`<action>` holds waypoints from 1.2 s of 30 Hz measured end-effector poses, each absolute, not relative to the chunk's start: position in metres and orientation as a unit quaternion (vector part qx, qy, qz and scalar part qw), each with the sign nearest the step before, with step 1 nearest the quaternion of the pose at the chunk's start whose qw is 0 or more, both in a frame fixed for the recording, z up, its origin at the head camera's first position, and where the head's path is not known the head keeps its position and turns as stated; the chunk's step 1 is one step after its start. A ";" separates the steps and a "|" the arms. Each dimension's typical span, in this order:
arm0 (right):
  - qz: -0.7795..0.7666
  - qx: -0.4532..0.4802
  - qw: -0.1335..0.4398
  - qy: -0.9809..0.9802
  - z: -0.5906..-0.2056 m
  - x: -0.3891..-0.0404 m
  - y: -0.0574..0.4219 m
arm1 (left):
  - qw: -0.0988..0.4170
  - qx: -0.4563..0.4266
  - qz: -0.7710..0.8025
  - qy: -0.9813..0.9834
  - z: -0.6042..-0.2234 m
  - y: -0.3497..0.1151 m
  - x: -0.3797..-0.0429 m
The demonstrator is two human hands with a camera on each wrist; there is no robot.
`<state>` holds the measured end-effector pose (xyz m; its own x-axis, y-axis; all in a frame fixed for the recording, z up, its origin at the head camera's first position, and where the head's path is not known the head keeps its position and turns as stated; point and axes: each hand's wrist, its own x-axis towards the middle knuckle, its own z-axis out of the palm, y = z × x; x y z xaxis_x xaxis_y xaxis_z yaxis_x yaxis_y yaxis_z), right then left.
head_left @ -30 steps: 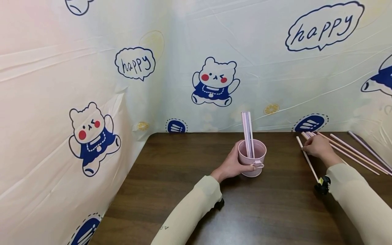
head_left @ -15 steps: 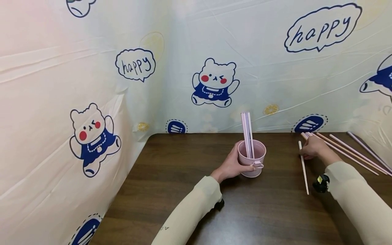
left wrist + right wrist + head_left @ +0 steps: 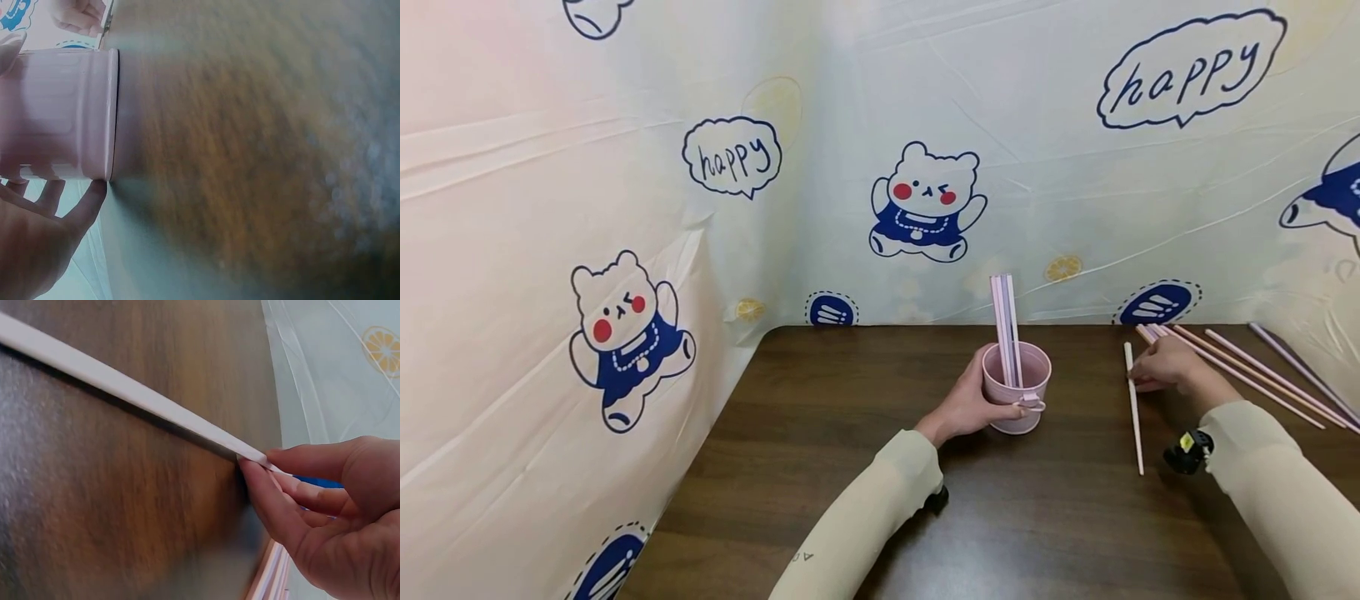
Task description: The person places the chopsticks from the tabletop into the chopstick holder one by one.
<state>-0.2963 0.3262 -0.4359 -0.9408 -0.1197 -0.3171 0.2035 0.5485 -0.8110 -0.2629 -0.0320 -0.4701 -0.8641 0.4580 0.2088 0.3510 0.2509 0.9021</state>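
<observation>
My left hand [image 3: 966, 402] grips a small pink bucket [image 3: 1032, 421] with a side handle, thumb at the front and fingers around the left side. In the left wrist view its fingers [image 3: 84, 206] reach the bucket's [image 3: 56, 112] lower edge. Several pink and lilac chopsticks [image 3: 1003, 321] stand in the bucket, leaning slightly left. Farther right, my right hand [image 3: 1168, 367] pinches a pale pink chopstick [image 3: 1137, 433] near its upper end. In the right wrist view the thumb and fingertips close on that chopstick [image 3: 150, 403], which runs low over the table.
More chopsticks in pink, orange and lilac [image 3: 1277, 379] lie slanted on the brown wooden table [image 3: 835, 392], beside and beyond my right hand. A patterned curtain [image 3: 865, 100] with bears and lettering hangs behind the table and along its left side.
The chopstick pinched in my right hand has swung from slanting to nearly straight toward me and shifted left. The left hand and bucket have stayed in place.
</observation>
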 end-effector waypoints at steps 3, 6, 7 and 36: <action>-0.484 0.022 0.162 0.860 -0.439 -0.296 0.326 | 0.051 0.254 0.552 0.792 -0.470 -0.032 -0.263; -0.496 0.012 0.154 0.855 -0.443 -0.295 0.326 | 0.049 0.256 0.552 0.792 -0.470 -0.032 -0.263; -0.501 0.010 0.152 0.852 -0.444 -0.295 0.325 | 0.048 0.256 0.553 0.791 -0.470 -0.032 -0.263; -0.569 -0.027 0.058 0.820 -0.409 -0.299 0.287 | 0.041 0.258 0.552 0.792 -0.470 -0.032 -0.262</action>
